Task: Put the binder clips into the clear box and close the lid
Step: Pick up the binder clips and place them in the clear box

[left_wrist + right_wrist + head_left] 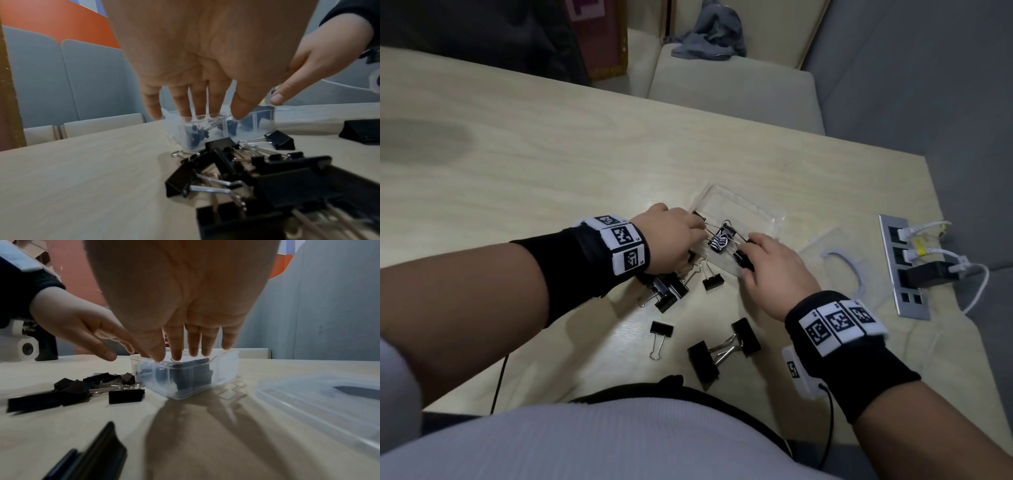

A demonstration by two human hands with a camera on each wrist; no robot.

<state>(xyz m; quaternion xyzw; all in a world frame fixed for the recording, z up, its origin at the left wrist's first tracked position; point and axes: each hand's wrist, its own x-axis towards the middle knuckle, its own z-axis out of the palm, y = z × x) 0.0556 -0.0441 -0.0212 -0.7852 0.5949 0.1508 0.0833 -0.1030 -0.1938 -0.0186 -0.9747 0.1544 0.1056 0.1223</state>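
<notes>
The clear box (750, 209) stands open in the middle of the table, with several black binder clips (720, 241) piled at its near end. My left hand (697, 231) reaches in from the left, fingers straight, tips on the clips' wire handles. In the left wrist view its fingertips (205, 112) sit at the rim of the box (205, 129). My right hand (748, 255) comes from the right, straight fingers (176, 353) touching the box (185, 378) at its rim and a black clip there. The lid (835, 270) lies flat to the box's right.
Loose clips lie near me: a heap (666, 291) under the left wrist, one (713, 281) beside it, a small one (661, 330), two large joined ones (722, 349). A socket strip (904, 270) with plugs and cables sits at the right edge.
</notes>
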